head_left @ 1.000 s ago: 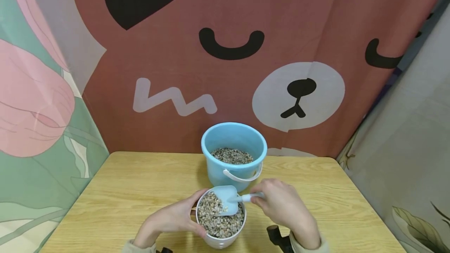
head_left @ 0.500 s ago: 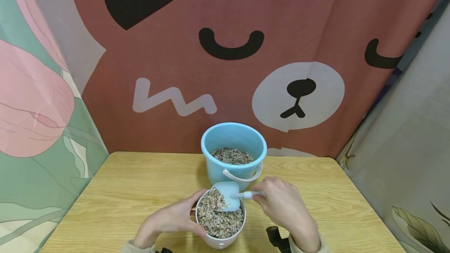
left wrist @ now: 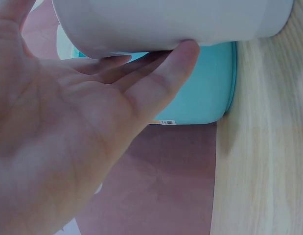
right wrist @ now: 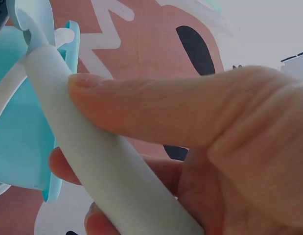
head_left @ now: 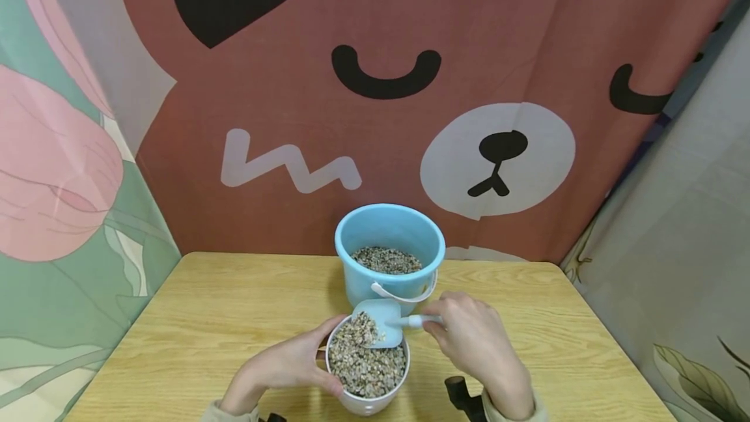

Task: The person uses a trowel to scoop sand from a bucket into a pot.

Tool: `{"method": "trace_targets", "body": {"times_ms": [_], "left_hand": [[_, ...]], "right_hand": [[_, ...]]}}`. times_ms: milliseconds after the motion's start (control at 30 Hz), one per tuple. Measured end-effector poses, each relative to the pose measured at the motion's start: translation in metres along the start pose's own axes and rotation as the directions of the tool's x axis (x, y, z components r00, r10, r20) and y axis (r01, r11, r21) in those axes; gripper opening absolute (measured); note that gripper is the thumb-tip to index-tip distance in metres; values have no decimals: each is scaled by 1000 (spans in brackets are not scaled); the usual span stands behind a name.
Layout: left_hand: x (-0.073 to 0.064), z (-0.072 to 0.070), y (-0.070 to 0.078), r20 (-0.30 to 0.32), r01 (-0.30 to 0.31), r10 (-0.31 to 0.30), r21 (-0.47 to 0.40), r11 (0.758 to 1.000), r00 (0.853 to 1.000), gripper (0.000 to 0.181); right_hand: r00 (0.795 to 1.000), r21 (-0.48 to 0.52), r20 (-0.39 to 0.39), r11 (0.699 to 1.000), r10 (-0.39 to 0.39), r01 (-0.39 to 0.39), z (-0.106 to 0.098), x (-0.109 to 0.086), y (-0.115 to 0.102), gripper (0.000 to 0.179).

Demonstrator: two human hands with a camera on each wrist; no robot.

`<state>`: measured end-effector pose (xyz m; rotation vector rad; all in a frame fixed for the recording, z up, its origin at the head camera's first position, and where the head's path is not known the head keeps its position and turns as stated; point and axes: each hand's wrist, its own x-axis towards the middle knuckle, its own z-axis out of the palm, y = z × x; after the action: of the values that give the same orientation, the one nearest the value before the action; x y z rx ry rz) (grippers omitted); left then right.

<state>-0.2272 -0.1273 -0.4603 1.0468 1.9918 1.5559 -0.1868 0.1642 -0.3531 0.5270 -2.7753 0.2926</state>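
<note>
My left hand (head_left: 287, 363) holds a white cup (head_left: 368, 404), thumb on the near side and fingers round the far side. Coarse, pale gravel (head_left: 369, 373) fills it nearly to the rim. In the left wrist view, the fingers spread along the cup's smooth wall (left wrist: 166, 22). My right hand (head_left: 471, 337) grips the white handle of a light-blue toy shovel (head_left: 387, 327). Its blade sits over the cup's far rim, with gravel heaped at its left edge. In the right wrist view, the thumb presses along the shovel handle (right wrist: 92, 142) while fingers curl beneath.
Right behind the cup stands a blue bucket (head_left: 363, 288) partly filled with darker gravel (head_left: 387, 260). Its white handle (head_left: 404, 295) hangs at the front. The wooden table (head_left: 234, 298) meets a brown bear-print curtain (head_left: 293, 109) at the back.
The shovel has shifted up and slightly away, toward the bucket, together with my right hand. Gravel on the blade's left side has moved with it. The left hand and cup stay put.
</note>
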Motion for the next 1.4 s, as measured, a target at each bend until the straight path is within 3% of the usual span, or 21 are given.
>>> {"method": "trace_targets", "body": {"times_ms": [733,1067,1400], "left_hand": [[0,1,2,-16,19,-18,24,1000,1000,99],[-1,1,4,-35,40,-37,77,996,999,103],[0,0,3,-24,34,-32,56,998,999,103]], "right_hand": [[991,-67,-120,997,-52,44,-1,0,7,19],[993,-65,-113,997,-36,28,-5,-2,9,18],[994,-107,-112,994,-2,-10,-12,-8,10,19]]}}
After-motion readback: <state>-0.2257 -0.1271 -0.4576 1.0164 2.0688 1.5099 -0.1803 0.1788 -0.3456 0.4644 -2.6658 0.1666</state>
